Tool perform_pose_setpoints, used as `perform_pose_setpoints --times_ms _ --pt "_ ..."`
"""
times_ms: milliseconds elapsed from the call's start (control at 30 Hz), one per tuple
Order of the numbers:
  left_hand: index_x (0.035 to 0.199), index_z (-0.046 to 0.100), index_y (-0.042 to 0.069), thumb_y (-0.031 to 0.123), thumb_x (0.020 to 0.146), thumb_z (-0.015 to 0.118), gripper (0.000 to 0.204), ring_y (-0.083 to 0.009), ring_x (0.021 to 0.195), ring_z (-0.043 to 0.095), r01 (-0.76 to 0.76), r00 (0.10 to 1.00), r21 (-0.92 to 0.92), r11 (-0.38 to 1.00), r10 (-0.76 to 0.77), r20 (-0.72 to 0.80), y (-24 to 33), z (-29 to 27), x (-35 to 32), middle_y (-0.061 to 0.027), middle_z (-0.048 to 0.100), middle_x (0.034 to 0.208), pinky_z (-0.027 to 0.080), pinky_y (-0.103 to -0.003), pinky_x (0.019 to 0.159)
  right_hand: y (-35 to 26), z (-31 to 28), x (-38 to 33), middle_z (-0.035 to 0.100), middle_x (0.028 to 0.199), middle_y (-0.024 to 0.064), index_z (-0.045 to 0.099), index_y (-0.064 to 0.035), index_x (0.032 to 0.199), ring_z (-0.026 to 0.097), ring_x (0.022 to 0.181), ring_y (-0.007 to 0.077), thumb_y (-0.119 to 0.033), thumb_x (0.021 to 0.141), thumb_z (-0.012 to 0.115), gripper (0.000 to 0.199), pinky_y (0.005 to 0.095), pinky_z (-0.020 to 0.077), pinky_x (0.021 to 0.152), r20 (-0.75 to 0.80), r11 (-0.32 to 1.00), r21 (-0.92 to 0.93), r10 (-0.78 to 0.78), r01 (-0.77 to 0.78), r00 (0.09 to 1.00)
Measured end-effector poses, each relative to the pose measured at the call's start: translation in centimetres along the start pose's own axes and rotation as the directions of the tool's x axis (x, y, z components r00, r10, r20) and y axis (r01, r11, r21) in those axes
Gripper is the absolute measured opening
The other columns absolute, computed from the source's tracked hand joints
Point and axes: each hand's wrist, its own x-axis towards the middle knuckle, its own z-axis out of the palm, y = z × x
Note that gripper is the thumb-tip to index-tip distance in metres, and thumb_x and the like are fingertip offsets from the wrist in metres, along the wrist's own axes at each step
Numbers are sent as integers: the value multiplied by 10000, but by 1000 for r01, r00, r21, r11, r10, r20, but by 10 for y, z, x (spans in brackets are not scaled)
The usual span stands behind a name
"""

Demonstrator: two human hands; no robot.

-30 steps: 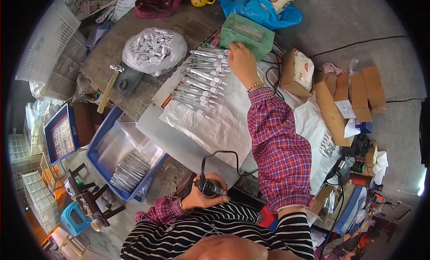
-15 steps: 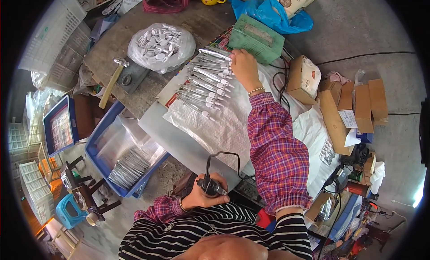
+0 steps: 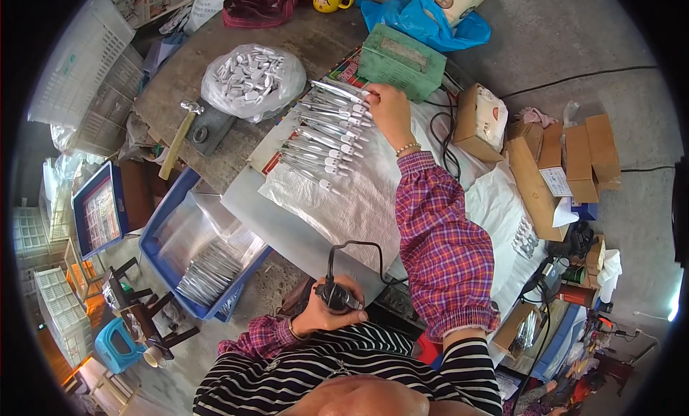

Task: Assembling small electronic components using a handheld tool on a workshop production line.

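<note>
My right hand (image 3: 389, 109) reaches far across the bench, and its fingers rest on the top end of a row of several thin silver metal rods with white tips (image 3: 323, 133). The rods lie side by side on a silvery foil sheet (image 3: 344, 201). My left hand (image 3: 326, 310) stays close to my body, closed around a black corded hand tool (image 3: 336, 296) whose cable loops up over the sheet. Both forearms wear red plaid sleeve covers.
A clear bag of small white parts (image 3: 251, 79) and a hammer (image 3: 179, 136) lie at the left of the bench. A green box (image 3: 398, 61) stands behind the rods. A blue crate (image 3: 161, 262) holds more rods in plastic. Cardboard boxes (image 3: 567, 165) are stacked on the right.
My right hand has slid a little to the left along the top of the rod row. My left hand stays by my body with the tool.
</note>
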Motion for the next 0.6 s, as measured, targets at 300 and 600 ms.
perform_pose_setpoints --times_ms 300,600 --pt "801 597 16 88 659 793 252 -124 641 569 8 1000 32 999 -8 3 14 -2 -11 -55 599 717 430 -248 581 -25 -2 -2 602 724 158 653 -23 800 600 643 299 -53 726 603 94 377 476 603 -169 988 148 -26 51 985" --pt "823 557 30 35 671 744 241 -178 680 599 62 995 -84 995 -55 77 10 9 -2 -83 610 718 491 -299 652 -69 -109 -77 625 785 81 621 -11 870 614 651 142 -79 743 655 149 243 498 585 -344 791 607 167 83 924"
